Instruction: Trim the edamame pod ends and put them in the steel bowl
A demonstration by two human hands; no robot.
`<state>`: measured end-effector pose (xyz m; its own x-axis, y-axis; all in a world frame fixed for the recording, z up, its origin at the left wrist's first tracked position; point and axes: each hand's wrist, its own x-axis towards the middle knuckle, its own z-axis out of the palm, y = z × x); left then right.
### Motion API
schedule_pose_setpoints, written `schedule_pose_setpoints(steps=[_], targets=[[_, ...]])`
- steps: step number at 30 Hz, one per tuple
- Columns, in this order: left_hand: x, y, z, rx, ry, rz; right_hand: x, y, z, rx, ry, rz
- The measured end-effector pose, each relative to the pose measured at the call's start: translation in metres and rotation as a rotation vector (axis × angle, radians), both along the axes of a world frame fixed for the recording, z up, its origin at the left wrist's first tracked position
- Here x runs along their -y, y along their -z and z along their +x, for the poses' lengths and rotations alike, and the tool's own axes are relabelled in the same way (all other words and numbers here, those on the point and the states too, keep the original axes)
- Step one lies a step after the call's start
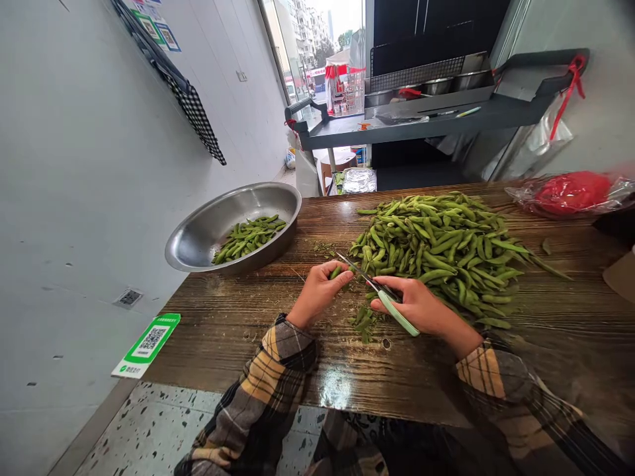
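Note:
Between the fingertips of my left hand (320, 291) is a green edamame pod (336, 272), partly hidden by the fingers. My right hand (421, 305) is closed round the pale green handle of a pair of scissors (397, 313); their blades point up and left, close to the pod. Behind my right hand spreads a large heap of edamame pods (441, 244). A steel basin (193, 241) with a smaller lot of pods (248, 237) stands beyond my left hand. Small trimmings (364, 320) lie on the wood below the scissors.
The dark wooden table (223, 344) carries a green QR code card (151, 340) at its left edge. At the far right lies a red item in clear plastic (570, 193). A grey cart (342, 135) with metal containers stands behind the table, and a white wall runs along the left.

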<state>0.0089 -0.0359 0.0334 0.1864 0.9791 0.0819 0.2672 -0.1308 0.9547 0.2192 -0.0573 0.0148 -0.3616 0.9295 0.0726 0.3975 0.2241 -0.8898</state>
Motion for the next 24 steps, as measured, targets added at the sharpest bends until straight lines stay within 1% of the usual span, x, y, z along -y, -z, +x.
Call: schedule_pose_setpoints(steps=[5,8,10,15,17,21,24], targets=[[-0.0025,0.0002,-0.0048,-0.066,0.034,0.017,-0.0013,0.0000,0.0018,-0.026,-0.034,0.006],[-0.0032,0.0017,-0.0061,-0.043,0.044,-0.019,-0.0028,-0.0008,0.0032,-0.008,-0.059,-0.019],[-0.0036,0.0031,-0.0059,0.037,0.024,-0.065,-0.0040,-0.0003,0.0037,-0.002,-0.042,-0.040],[-0.0055,0.0049,-0.0040,0.397,-0.062,-0.175,-0.0065,0.0034,0.0037,-0.032,0.022,-0.061],[-0.0059,0.0041,-0.0036,0.498,-0.087,-0.210,-0.0065,0.0033,0.0036,-0.014,0.029,-0.061],[-0.0048,0.0007,-0.0027,0.602,-0.115,-0.228,-0.0045,0.0003,0.0035,0.007,0.032,-0.056],[-0.0029,-0.0008,-0.0012,0.636,-0.104,-0.238,-0.0034,-0.0001,0.0036,0.000,0.025,-0.036]])
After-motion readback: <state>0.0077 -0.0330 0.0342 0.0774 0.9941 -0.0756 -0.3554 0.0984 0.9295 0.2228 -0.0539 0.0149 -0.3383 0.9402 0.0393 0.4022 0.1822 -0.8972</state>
